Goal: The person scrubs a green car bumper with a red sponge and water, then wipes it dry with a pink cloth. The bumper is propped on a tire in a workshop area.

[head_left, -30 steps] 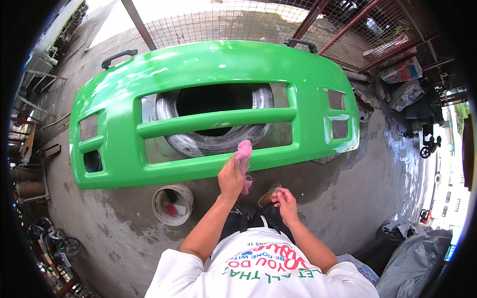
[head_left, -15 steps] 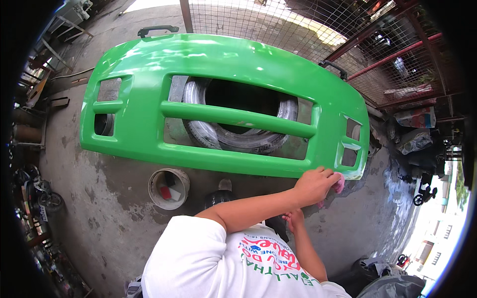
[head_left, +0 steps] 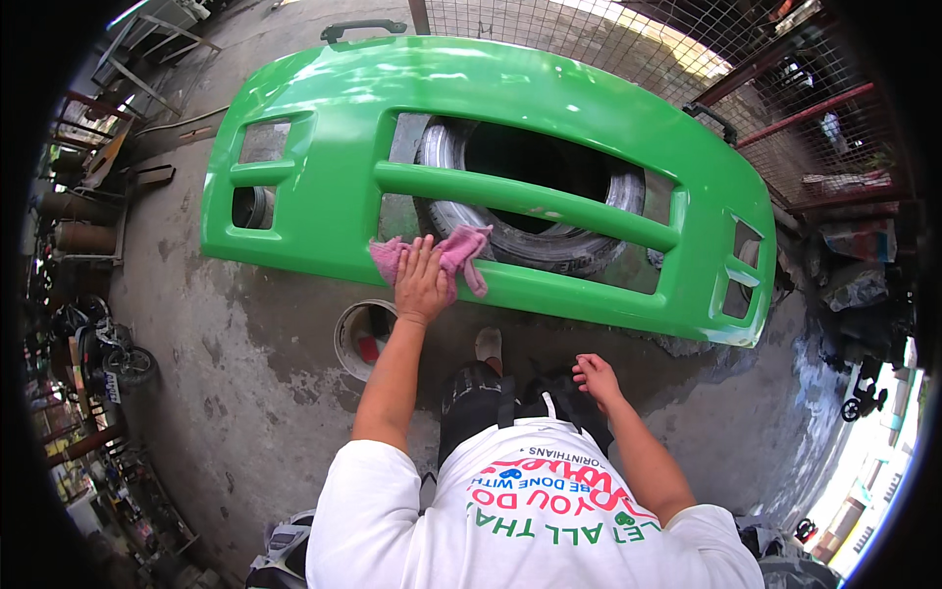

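Observation:
A large green vehicle bumper (head_left: 294,206), glossy and with several cut-out openings, lies in front of me. My left hand (head_left: 422,287) presses a crumpled pink cloth (head_left: 463,253) against its near edge, at the left end of the long middle opening. The cloth bunches out on both sides of the fingers. Closer to my body, my right hand (head_left: 597,379) hangs in the air, apart from the bumper. Its fingers are loosely curled, and nothing shows in them.
Beneath the bumper lies a tire (head_left: 579,247), seen through the middle opening. A pale bucket (head_left: 345,346) with something red and white inside stands on the concrete by my left forearm. Wire mesh fencing (head_left: 549,22) runs behind. A small motorcycle (head_left: 128,365) stands far left.
My left hand has carried the pink cloth leftward from the bumper's right end to the middle opening's left end. My right hand is no longer beneath my left forearm. The view has shifted.

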`<state>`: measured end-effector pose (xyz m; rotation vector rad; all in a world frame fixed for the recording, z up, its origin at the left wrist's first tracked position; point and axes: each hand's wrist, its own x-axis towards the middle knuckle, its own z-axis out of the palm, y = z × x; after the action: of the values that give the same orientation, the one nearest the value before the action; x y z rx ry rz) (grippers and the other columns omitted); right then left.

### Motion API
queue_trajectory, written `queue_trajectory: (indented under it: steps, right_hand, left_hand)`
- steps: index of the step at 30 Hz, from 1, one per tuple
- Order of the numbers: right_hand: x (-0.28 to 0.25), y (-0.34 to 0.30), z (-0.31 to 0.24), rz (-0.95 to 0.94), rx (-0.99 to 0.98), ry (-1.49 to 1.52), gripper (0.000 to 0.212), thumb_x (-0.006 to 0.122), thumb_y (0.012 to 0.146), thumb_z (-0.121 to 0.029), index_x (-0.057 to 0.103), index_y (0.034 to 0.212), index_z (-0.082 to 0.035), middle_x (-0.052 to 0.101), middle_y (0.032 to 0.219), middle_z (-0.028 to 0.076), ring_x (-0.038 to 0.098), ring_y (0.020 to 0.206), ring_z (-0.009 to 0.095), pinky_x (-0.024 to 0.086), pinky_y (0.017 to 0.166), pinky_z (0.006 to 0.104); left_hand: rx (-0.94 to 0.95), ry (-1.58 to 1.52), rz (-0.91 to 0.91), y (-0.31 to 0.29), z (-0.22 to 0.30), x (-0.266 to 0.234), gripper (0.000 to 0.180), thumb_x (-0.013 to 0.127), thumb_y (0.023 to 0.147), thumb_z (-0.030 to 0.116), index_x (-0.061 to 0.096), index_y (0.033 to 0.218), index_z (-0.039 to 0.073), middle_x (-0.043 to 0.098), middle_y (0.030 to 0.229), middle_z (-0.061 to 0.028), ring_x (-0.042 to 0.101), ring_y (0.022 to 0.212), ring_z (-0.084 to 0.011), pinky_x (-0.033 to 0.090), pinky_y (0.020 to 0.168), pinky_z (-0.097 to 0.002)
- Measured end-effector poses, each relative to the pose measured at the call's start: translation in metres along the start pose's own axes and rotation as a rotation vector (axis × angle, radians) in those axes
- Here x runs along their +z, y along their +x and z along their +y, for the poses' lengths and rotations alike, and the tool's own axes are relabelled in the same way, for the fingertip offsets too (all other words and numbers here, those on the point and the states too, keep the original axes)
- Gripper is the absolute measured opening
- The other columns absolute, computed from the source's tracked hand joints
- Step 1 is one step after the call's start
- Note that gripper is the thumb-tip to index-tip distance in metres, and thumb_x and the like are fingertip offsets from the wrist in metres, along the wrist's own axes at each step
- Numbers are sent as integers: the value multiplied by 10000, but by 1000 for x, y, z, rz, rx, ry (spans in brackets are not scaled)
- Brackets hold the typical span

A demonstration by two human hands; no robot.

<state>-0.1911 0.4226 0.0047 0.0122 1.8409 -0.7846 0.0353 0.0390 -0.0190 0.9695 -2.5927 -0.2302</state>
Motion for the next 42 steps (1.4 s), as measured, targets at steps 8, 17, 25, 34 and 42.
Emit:
queue_trajectory:
  steps: [8, 17, 25, 34, 42]
  right_hand:
    - [2, 0, 44, 92, -19, -144, 243, 616, 1036, -273, 692, 1180, -94, 671, 978, -16, 611, 820, 79, 515, 660, 261]
    - [-4, -28, -8, 130, -198, 285, 406, 581, 1041, -418, 660, 1275, -95, 716, 1111, 84, 693, 932, 203, 558, 809, 359]
    - [-73, -75, -57, -281, -361, 1338, 636, 435, 1052, -593, 459, 1493, -135, 580, 1408, 119, 611, 1244, 305, 506, 1036, 482]
    - [-176, 8, -67, 768, -275, -475, 824, 544, 962, -642, 321, 1623, -203, 181, 1677, 281, 196, 1510, 567, 171, 1179, 732]
    - [-269, 140, -122, 887, -574, -605, 795, 496, 966, -648, 358, 1618, -214, 159, 1706, 224, 190, 1525, 523, 130, 1222, 675]
  left_hand:
    - [-151, 112, 22, 3, -52, -11, 456, 519, 1023, 330, 602, 1344, 16, 317, 1684, -120, 247, 1567, -352, 159, 1257, -586]
    - [-122, -289, 89, 18, 190, 68, 388, 561, 1044, 235, 601, 1344, -7, 583, 1467, -168, 451, 1445, -394, 242, 1223, -575]
    - [621, -1053, -294, 28, 360, -55, 447, 651, 945, 97, 589, 1376, 0, 555, 1483, -195, 402, 1479, -424, 278, 1218, -563]
    - [135, -822, -436, 54, 370, 42, 322, 621, 936, 10, 682, 1252, -11, 719, 1206, -179, 668, 1192, -327, 491, 1039, -395]
    - [-765, -1161, -753, 128, 444, 198, 534, 503, 1088, 431, 625, 1380, 1, 680, 1305, -133, 630, 1204, -214, 483, 1039, -357]
